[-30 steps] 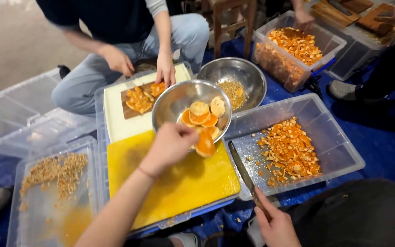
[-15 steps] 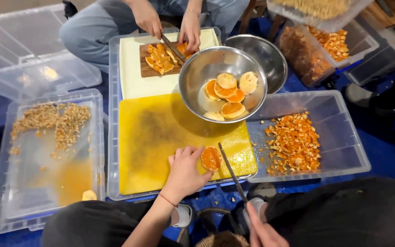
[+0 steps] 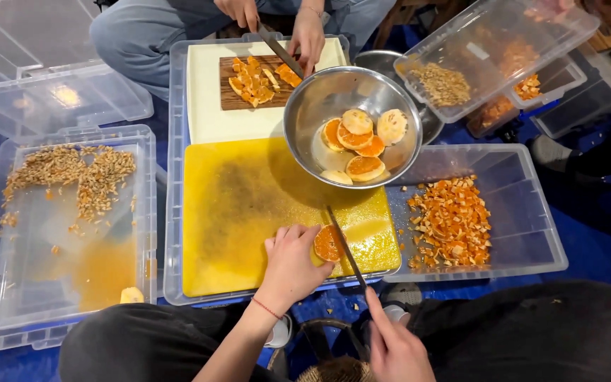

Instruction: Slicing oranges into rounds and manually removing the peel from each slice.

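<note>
My left hand (image 3: 290, 262) presses an orange fruit half (image 3: 328, 244) cut side up on the yellow cutting board (image 3: 249, 205). My right hand (image 3: 394, 346) grips a knife (image 3: 344, 247) whose blade lies against the right side of the fruit. Just beyond the board a metal bowl (image 3: 305, 117) holds several peeled orange halves (image 3: 358, 141).
A clear bin (image 3: 525, 212) at right holds diced orange peel (image 3: 450, 223). A bin (image 3: 8, 283) at left holds seeds and juice. Across from me another person's hands (image 3: 309, 32) cut fruit pieces on a wooden board (image 3: 238, 95). More bins stand at upper right.
My left hand brought a fruit half from the bowl down to the near edge of the yellow board. My right hand set the knife blade against it.
</note>
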